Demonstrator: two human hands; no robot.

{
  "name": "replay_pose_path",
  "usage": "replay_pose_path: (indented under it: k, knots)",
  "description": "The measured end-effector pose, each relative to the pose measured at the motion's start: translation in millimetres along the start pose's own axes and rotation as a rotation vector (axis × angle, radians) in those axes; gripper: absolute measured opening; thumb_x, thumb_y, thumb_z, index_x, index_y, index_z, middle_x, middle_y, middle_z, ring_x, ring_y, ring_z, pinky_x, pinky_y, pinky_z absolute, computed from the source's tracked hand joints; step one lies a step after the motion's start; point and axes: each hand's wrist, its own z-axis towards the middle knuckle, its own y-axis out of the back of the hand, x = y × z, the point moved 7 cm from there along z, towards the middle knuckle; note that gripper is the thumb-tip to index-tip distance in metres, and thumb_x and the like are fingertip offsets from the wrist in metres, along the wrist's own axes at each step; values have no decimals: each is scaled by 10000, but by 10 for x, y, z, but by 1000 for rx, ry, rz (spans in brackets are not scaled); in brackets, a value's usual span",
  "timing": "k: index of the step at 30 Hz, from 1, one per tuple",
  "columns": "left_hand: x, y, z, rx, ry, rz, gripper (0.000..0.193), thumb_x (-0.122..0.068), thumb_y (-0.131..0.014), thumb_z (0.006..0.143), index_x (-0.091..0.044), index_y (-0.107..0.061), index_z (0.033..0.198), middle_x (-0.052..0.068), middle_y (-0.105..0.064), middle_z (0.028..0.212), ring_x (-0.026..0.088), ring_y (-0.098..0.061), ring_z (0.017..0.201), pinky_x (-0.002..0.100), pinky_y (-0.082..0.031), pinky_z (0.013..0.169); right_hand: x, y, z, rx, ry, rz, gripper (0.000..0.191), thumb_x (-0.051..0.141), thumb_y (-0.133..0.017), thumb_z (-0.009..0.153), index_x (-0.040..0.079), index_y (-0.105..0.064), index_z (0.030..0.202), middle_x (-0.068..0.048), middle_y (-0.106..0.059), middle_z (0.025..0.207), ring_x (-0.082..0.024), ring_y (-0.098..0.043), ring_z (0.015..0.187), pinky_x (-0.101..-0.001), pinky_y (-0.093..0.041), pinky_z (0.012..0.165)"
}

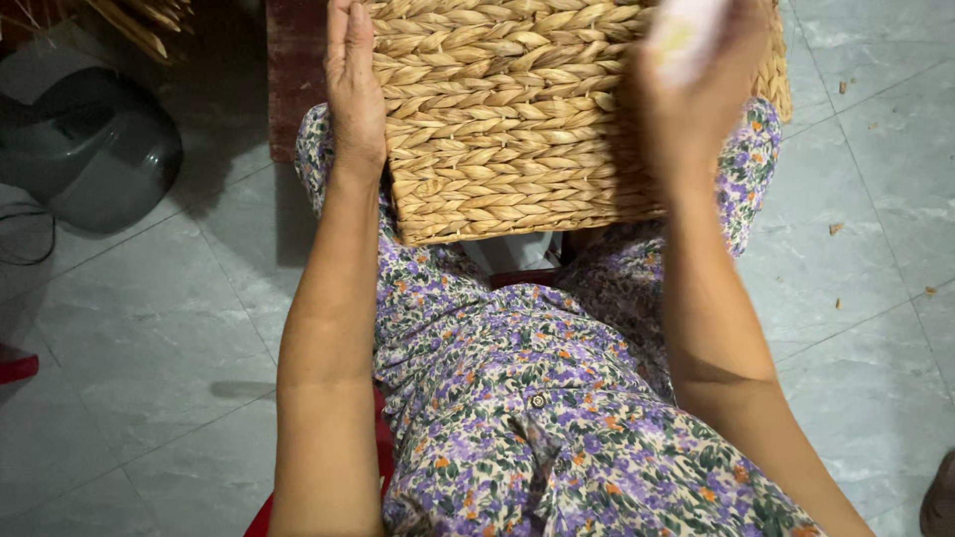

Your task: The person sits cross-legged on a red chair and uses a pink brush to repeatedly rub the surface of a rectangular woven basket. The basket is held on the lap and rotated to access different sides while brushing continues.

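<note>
Basket [517, 119], tan braided weave, w/ left hand [354, 89] flat against side.

A woven straw basket [517, 109], tan and braided, rests flat on the lap at twelve o'clock, its near edge facing six o'clock.

Basket [517, 109] rough woven straw; floor [149, 328] smooth matt tile.
</note>
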Motion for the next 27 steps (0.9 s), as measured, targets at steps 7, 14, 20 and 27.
replay_pose_path:
  k: [7,14,20,27]
  knots:
    - [19,36,3,-32,1,56,323,-289,-458,1183,-59,-601,1360,-9,-617,1324,105,-522,1268,275,-394,1151,94,-400,4,212,-12,69,772,287,-916,996,46,-377,1493,-161,-525,1458,-312,-565,1384,-440,-452,1190]
    - [102,72,-21,9,0,-6,464,-289,-467,1207,-32,-439,1592,52,-519,1577,136,-466,1433,282,-338,1247,-484,386,161,-58,-112,34,726,237,-809,997,50,-351,1529,-163,-527,1472,-291,-568,1398,-420,-486,1211]
    - [217,154,-25,-35,28,-14,482,-265,-485,1207,-2,-404,1604,82,-487,1618,169,-449,1499,296,-318,1268,308,-225,-578,165,-19,149,794,212,-813,1036,-4,-255,1559,-179,-458,1501,-296,-501,1430,-436,-434,1238]
    - [253,251,-34,-73,27,117,437,-277,-468,1231,29,-507,1539,109,-542,1537,168,-473,1384,301,-341,1224,54,111,-647,333,-138,-327,840,326,-933,907,65,-407,1508,-139,-564,1352,-281,-568,1271,-430,-469,1098]
